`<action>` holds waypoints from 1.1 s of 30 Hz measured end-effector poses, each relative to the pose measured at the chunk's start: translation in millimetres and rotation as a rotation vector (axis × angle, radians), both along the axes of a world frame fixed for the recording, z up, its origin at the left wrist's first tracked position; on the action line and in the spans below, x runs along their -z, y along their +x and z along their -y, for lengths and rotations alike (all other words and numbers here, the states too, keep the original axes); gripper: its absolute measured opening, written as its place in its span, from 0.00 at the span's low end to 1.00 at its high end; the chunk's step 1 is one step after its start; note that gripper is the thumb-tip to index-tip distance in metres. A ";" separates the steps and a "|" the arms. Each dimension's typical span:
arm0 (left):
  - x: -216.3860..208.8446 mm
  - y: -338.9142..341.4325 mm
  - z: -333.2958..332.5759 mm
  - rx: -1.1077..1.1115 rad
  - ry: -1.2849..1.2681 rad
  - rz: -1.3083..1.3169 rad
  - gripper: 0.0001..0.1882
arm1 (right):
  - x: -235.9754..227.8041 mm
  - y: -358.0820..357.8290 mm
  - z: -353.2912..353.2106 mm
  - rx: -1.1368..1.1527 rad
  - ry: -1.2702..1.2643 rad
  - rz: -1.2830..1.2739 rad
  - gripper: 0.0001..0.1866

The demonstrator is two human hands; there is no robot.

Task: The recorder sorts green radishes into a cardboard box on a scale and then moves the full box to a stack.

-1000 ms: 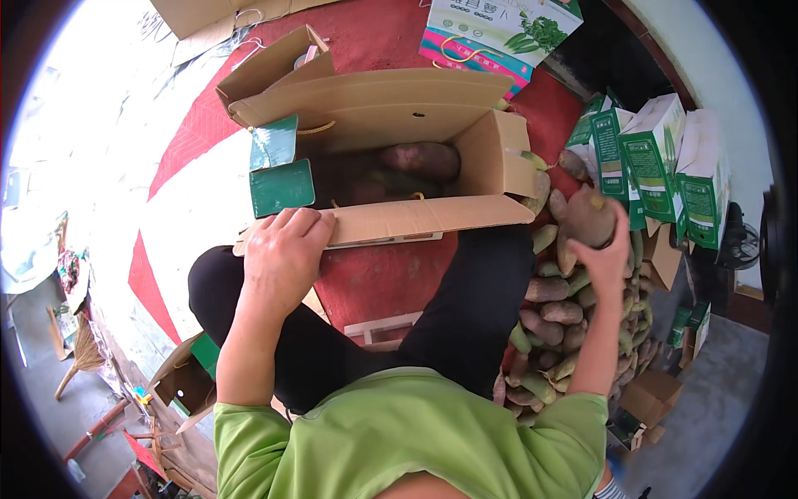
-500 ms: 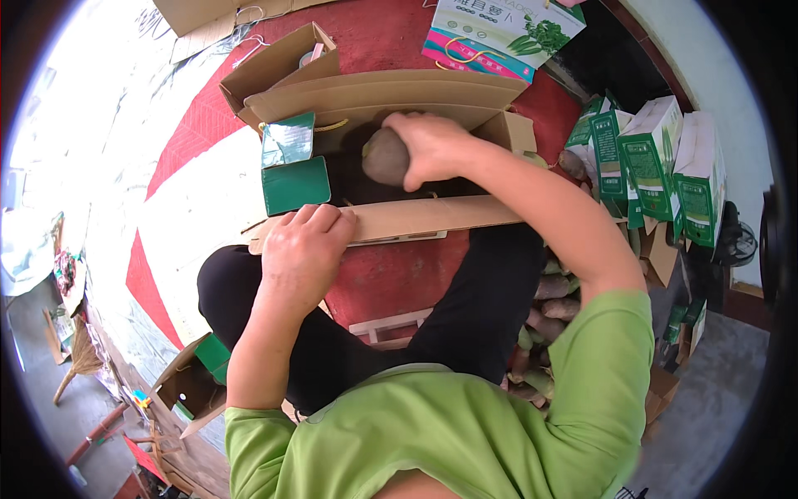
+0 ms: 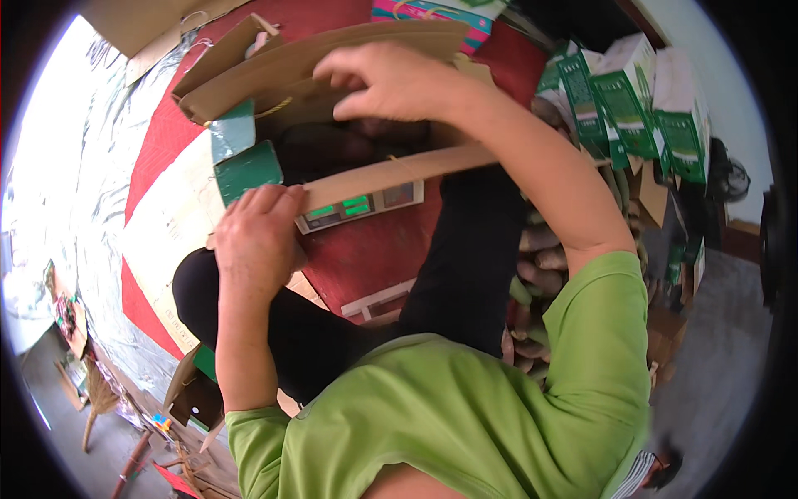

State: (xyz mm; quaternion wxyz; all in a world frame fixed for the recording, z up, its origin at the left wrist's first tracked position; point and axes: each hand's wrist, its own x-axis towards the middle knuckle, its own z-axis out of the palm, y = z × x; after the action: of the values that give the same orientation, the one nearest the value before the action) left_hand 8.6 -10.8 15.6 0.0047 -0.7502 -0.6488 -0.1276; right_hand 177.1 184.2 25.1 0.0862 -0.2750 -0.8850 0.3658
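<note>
An open cardboard box (image 3: 382,176) with green end flaps (image 3: 249,170) stands in front of my crossed legs. Several rounded vegetables that look like radishes (image 3: 391,131) lie in its shadowed inside. My left hand (image 3: 259,237) is closed over the left end of the box's near flap. Above the opening, by the raised far flap, is my right hand (image 3: 386,79), empty, its fingers apart and slightly curled. Under the near flap shows a digital scale (image 3: 357,206) with lit green displays; the box appears to rest on it.
A pile of similar radishes (image 3: 540,258) lies beside my right leg. Beyond it stand several green-and-white cartons (image 3: 623,100). A smaller cardboard box (image 3: 224,58) sits past the far flap, and another open box (image 3: 195,391) is by my left knee.
The radish has left my right hand and is now among those in the box. My right hand has risen toward the far flap and opened. The view has shifted, revealing the scale's displays.
</note>
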 end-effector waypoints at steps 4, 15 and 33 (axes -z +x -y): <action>4.5 1.3 -1.8 -0.029 0.005 0.014 0.10 | -31.6 94.4 13.4 0.338 0.004 -0.325 0.20; 12.6 3.4 -6.0 -0.063 0.027 0.080 0.08 | 186.4 350.1 156.6 1.068 -0.171 0.099 0.15; 14.9 9.8 -9.6 -0.020 0.171 0.058 0.12 | 339.0 357.8 299.2 0.967 -0.280 0.936 0.38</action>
State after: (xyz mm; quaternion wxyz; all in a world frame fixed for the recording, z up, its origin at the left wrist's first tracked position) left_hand 18.4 -1.1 0.7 0.0510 -0.7364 -0.6429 -0.2042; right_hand 534.9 -115.0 -313.9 -0.1881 -0.7768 -0.5510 0.2399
